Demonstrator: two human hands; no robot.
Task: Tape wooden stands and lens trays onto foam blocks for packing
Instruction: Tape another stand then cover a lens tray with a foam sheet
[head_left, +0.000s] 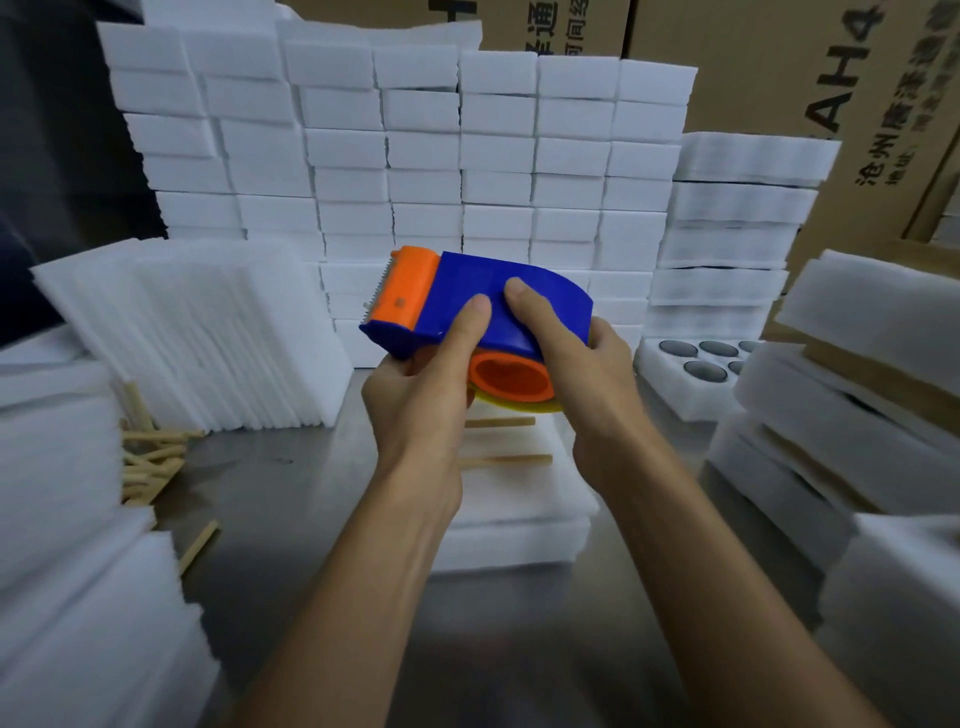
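Taking the tape dispenser (483, 306) as the landmark: far to its left, a fan of thin foam sheets (208, 332) is leaning on the metal table (291, 519), and below them a heap of wooden sticks (148, 462) is lying loose. The left hand (421, 395) is gripping the dispenser's left underside, thumb pressing on the blue top. The right hand (582, 364) is clasping its right end, thumb curling over the blue cover beside the orange core. Directly beneath the dispenser, a foam block (524, 519) is sitting on the table with two wooden sticks (511, 460) lying across it. To the right, a lens tray (706, 369) is resting beside stacked foam. Behind the dispenser, a wall of foam blocks (467, 156) is standing.
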